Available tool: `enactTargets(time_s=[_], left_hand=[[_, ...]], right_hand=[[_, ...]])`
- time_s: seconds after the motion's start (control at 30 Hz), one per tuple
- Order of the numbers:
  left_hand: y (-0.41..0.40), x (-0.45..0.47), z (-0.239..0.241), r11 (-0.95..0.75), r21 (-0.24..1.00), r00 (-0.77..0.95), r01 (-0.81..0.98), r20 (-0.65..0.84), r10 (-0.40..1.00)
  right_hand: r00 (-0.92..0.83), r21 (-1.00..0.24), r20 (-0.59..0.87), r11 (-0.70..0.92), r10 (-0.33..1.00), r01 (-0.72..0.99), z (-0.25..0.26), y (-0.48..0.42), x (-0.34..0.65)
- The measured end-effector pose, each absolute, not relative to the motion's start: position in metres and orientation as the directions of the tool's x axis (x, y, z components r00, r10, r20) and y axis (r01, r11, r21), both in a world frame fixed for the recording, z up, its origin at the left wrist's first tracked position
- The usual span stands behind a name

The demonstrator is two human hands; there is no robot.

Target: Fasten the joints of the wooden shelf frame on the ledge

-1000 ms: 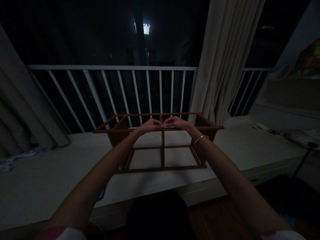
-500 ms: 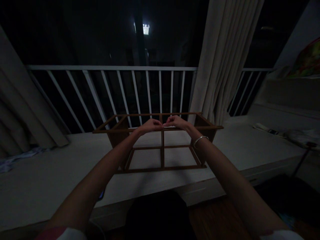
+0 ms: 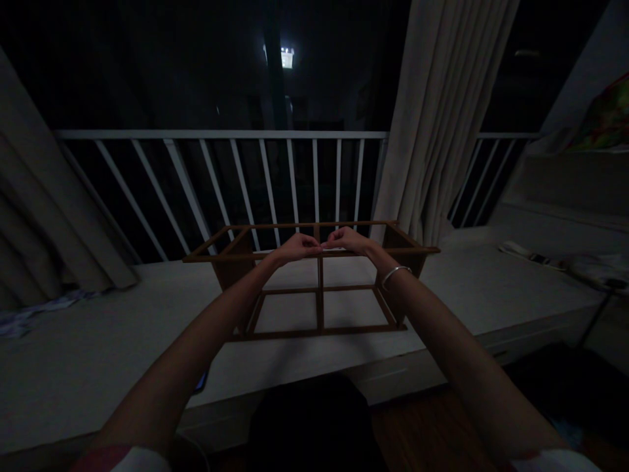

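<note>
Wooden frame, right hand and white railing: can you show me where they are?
Wooden frame (image 3: pixel 320 305), head view: its middle upright bar.
Right hand (image 3: pixel 349 239), head view: the back of it.
White railing (image 3: pixel 221 134), head view: its top rail.

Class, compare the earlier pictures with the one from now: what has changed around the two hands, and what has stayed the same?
Nothing visibly changed: no clear move, grasp or release. The left hand and right hand stay fingertip to fingertip above the near top rail of the brown open frame, which stays on the pale ledge. Anything small between the fingers is too dark to tell.
</note>
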State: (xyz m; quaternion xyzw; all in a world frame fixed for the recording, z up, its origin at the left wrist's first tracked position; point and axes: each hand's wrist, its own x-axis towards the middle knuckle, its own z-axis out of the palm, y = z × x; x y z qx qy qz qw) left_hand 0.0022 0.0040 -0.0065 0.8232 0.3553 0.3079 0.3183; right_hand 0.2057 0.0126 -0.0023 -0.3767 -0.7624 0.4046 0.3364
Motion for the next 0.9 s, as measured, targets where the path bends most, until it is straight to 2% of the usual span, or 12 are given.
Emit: enactTargets(time_s=[0.33,0.9], left_hand=[[0.003,0.003,-0.005,-0.605,0.72,0.621,0.342,0.31,0.72],[-0.002,0.004,-0.003,-0.636,0.683,0.612,0.359,0.341,0.713]], right_hand=[[-0.482,-0.853,0.155,0.362,0.863,0.375,-0.005,0.018,0.205],[-0.51,-0.856,0.183,0.391,0.841,0.338,-0.006,0.021,0.206]])
